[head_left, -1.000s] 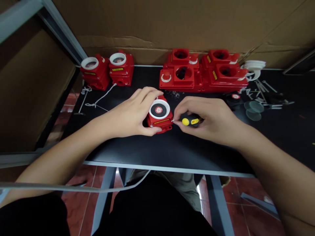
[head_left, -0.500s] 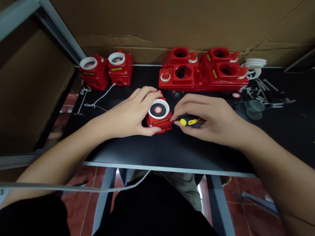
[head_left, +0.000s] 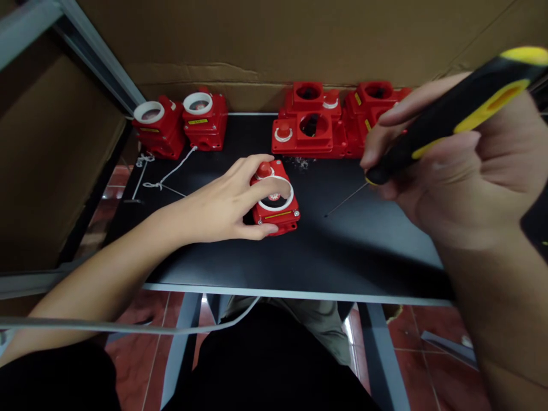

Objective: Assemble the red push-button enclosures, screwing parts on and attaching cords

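A red box with a white ring (head_left: 280,217) sits on the black tabletop, a yellow label strip on its near side and screws at its corners. Gripping it from the left is my left hand (head_left: 240,200), with the thumb along the near edge and a finger lying across the ring and its dark centre. My right hand (head_left: 454,165) is closed around a black and yellow screwdriver (head_left: 449,117), raised to the right of the box. The thin shaft slants down to the left, its tip apart from the box.
Two similar red boxes (head_left: 208,123) with white rings stand at the back left, near a white cord (head_left: 177,165). Several red housings with round openings (head_left: 314,137) line the cardboard wall (head_left: 274,45). A grey frame post (head_left: 103,51) rises at the left.
My right hand has lifted away from the box's corner screw and swung the screwdriver up and right, nearer the camera. A left-hand finger has moved onto the white ring.
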A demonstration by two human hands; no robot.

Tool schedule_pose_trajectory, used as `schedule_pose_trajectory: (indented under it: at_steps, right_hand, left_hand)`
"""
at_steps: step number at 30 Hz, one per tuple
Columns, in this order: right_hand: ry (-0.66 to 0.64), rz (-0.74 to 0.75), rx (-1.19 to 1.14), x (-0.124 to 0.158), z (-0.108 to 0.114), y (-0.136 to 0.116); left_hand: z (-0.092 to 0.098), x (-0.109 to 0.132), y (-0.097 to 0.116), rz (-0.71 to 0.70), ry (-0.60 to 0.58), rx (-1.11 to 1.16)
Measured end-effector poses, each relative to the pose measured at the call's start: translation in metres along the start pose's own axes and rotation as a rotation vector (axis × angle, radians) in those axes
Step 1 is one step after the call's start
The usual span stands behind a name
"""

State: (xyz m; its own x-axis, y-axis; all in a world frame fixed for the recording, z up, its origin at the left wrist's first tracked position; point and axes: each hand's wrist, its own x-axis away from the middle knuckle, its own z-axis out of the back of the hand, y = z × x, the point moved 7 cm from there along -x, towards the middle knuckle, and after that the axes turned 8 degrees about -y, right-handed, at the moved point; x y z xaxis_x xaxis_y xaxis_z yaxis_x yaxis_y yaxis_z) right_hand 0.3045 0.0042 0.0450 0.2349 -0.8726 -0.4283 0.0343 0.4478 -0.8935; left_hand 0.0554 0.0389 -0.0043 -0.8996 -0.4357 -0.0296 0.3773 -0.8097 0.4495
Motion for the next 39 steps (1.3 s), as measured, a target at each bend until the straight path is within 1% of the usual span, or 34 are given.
schedule_pose_trajectory:
  at_steps: [3,5,10,14,17,21,25,32,37,39]
  right_hand:
    - [-0.005,0.12,-0.087,-0.004,-0.01,-0.006]
    - [-0.035,0.134,-0.089,-0.004,-0.015,-0.003]
    - [-0.058,0.159,-0.079,-0.002,-0.015,0.002]
    - [-0.041,0.166,-0.012,-0.002,-0.015,-0.002]
    - [-0.034,0.184,-0.02,-0.002,-0.015,-0.007]
    - [-0.037,0.16,0.006,-0.003,-0.015,-0.006]
    - [-0.048,0.161,0.039,-0.003,-0.017,-0.005]
    - [-0.105,0.212,0.012,-0.004,-0.019,-0.01]
    - [-0.189,0.231,0.111,-0.003,-0.019,-0.011]
    - [-0.213,0.27,0.181,-0.001,-0.017,-0.013]
  left_hand:
    - [0.001,0.0,0.001,0.008,0.0,0.017]
    - [0.002,-0.001,0.001,0.019,0.004,0.032]
    - [0.002,-0.001,0.0,0.023,-0.009,0.041]
    - [0.003,-0.001,-0.001,0.027,-0.012,0.056]
    - [0.003,-0.001,-0.001,0.026,-0.012,0.056]
    - [0.004,-0.001,0.0,0.01,-0.007,0.046]
    - [0.004,-0.001,0.0,0.029,-0.011,0.036]
    - [0.006,0.0,0.003,0.02,0.008,0.02]
    - [0.005,0.001,0.002,-0.004,0.005,0.009]
    - [0.005,0.001,0.002,-0.016,0.007,0.012]
